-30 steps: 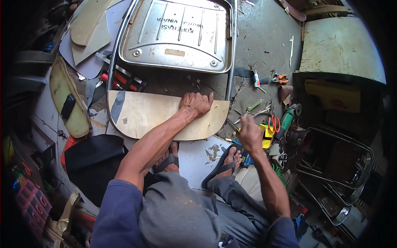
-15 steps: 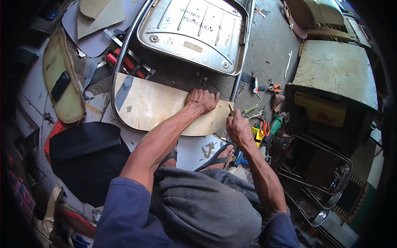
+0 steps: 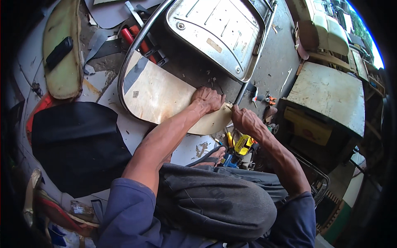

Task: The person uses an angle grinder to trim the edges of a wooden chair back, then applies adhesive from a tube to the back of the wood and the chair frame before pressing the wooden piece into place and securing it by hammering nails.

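Observation:
A pale plywood board with a rounded end and a strip of grey tape lies within the bent metal tube of a chair frame. My left hand is closed at the board's far edge, its fingers curled over and partly hidden. At the board's right end, my right hand is closed round a small yellowish piece, mostly covered by the fingers; what it is I cannot make out. Beyond the board lies the chair frame's bare metal seat pan.
A black sheet of covering material lies at left, below a worn foam pad carrying a dark case. Red-handled tools lie by the tube. Yellow packaging and tools sit near my foot. A worn box-like cabinet stands at right.
My view has shifted and turned, so the frame and board appear tilted. My right hand has come closer against the board's right end; my left hand keeps its place on the board.

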Available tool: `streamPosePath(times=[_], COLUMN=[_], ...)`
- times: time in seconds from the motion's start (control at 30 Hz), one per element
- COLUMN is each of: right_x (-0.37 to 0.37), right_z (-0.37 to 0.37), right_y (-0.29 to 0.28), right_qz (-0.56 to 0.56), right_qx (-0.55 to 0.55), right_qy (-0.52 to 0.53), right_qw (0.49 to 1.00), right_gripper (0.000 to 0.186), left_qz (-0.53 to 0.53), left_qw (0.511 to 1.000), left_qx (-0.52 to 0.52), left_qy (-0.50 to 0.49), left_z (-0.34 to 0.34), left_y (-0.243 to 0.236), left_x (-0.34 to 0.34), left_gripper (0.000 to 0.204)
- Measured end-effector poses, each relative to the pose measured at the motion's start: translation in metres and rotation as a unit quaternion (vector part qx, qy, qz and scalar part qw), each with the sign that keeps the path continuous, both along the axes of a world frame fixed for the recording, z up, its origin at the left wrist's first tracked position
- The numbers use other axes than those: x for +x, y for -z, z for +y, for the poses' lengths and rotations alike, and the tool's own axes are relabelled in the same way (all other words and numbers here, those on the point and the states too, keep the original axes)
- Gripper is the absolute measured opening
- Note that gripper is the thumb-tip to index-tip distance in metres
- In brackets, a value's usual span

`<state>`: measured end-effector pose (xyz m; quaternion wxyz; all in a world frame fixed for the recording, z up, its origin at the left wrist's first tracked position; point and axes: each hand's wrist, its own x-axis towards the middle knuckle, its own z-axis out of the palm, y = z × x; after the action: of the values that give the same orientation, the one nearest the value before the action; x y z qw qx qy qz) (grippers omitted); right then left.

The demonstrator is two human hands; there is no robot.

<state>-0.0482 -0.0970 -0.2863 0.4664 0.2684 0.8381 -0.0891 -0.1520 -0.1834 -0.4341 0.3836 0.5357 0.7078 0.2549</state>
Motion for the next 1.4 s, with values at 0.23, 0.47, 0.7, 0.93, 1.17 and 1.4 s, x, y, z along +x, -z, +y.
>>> streamPosePath(times=[0.23, 0.47, 0.7, 0.93, 1.17, 1.4], right_x=[-0.006, -0.023, -0.032, -0.004, -0.031, -0.014], right_z=[0.005, 0.015, 0.026, 0.038, 0.012, 0.003], right_y=[0.004, -0.003, 0.005, 0.05, 0.003, -0.012], right_qz=[-0.027, -0.083, -0.075, -0.13, -0.103, -0.025], right_qx=[-0.019, -0.055, -0.099, -0.105, -0.049, -0.002], right_qy=[-0.079, -0.123, -0.143, -0.202, -0.066, -0.07], right_qw=[0.996, 0.987, 0.982, 0.965, 0.991, 0.997], right_gripper=[0.027, 0.029, 0.026, 0.02, 0.026, 0.031], left_qz=[0.004, 0.011, 0.013, -0.024, -0.012, -0.013], left_qw=[1.0, 1.0, 1.0, 0.999, 0.999, 0.999], left_qx=[0.015, 0.014, 0.017, -0.004, -0.016, -0.01], left_qy=[0.005, 0.022, 0.015, 0.033, 0.039, 0.034], left_z=[0.001, 0.001, 0.003, 0.01, 0.004, 0.005], left_y=[0.004, 0.001, 0.005, 0.004, 0.007, 0.008], left_x=[0.002, 0.0, 0.001, 0.005, -0.002, 0.0], left_gripper=[0.058, 0.058, 0.058, 0.057, 0.058, 0.059])
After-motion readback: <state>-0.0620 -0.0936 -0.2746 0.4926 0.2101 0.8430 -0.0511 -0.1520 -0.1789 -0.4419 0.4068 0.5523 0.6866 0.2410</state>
